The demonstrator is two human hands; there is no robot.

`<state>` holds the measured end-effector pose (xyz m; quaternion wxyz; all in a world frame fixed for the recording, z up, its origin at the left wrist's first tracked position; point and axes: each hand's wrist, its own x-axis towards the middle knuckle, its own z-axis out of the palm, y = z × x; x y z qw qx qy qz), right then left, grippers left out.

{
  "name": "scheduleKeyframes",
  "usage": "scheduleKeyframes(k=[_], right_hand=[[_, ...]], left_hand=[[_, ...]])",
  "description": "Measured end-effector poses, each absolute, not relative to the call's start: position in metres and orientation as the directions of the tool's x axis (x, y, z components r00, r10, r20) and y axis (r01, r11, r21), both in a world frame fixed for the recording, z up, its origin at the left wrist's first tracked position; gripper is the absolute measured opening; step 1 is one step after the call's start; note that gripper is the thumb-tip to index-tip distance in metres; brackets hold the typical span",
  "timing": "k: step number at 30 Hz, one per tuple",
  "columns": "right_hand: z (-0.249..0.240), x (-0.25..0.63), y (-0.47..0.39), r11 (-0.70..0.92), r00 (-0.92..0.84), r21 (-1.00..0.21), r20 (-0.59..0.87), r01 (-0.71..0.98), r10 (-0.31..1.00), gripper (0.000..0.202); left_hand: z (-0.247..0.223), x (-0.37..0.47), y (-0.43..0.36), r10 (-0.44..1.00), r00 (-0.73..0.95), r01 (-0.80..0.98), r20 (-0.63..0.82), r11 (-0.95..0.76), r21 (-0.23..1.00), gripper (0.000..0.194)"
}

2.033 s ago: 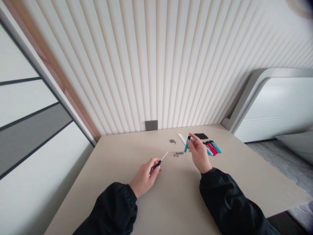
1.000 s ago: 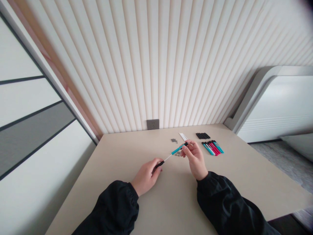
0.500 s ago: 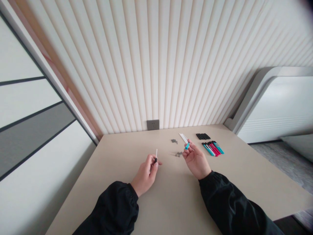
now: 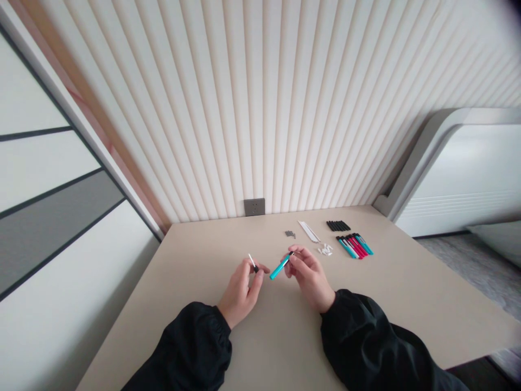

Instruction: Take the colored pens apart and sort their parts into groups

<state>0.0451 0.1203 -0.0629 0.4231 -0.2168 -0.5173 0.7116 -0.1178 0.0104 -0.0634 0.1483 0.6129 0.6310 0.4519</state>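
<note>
My left hand [image 4: 240,290] is closed on a short black pen grip [image 4: 256,269], from which a thin white refill [image 4: 252,260] sticks up toward the left. Between the thumb and fingers of my right hand [image 4: 312,278] is a teal pen barrel [image 4: 279,267] with a black upper end. The barrel slants down toward my left hand, its lower end close to the left fingertips but apart from them. Past my right hand lies a small heap of white plastic pieces [image 4: 324,250].
Farther back on the beige table [image 4: 211,244] lie small grey parts [image 4: 290,234], a bundle of white refills [image 4: 308,231] and a row of black grips [image 4: 337,226]. Teal, white and red pen barrels [image 4: 354,246] lie at the right. A socket [image 4: 254,207] is on the wall behind.
My right hand has moved left and down, and the teal barrel now points toward my left hand. The white pieces are uncovered. The refill in my left hand has tilted left.
</note>
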Motion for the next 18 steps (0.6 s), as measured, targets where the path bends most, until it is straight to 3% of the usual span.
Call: scheduleKeyframes(k=[3,6,9,11,14,18], right_hand=[[-0.059,0.055,0.125,0.415,-0.405,-0.9,0.431,-0.131,0.807,0.017],[-0.055,0.06,0.126,0.594,-0.383,-0.803,0.535,0.047,0.753,0.015],[-0.056,0.055,0.124,0.496,-0.361,-0.868,0.463,-0.002,0.809,0.015],[-0.061,0.049,0.122,0.317,-0.39,-0.934,0.357,-0.166,0.848,0.017],[-0.068,0.042,0.121,0.021,-0.521,-0.939,0.209,-0.343,0.827,0.021],[-0.073,0.039,0.12,-0.118,-0.656,-0.938,0.135,-0.326,0.742,0.023]], left_hand=[[-0.063,-0.119,0.011,0.901,-0.231,0.647,0.367,-0.139,0.75,0.011],[-0.064,-0.12,0.013,0.896,-0.244,0.665,0.37,-0.123,0.737,0.01],[-0.066,-0.121,0.014,0.887,-0.254,0.683,0.386,-0.119,0.721,0.01],[-0.066,-0.121,0.014,0.876,-0.268,0.679,0.401,-0.124,0.724,0.01],[-0.065,-0.12,0.014,0.868,-0.276,0.649,0.413,-0.149,0.746,0.009],[-0.062,-0.12,0.012,0.868,-0.272,0.574,0.415,-0.199,0.794,0.008]])
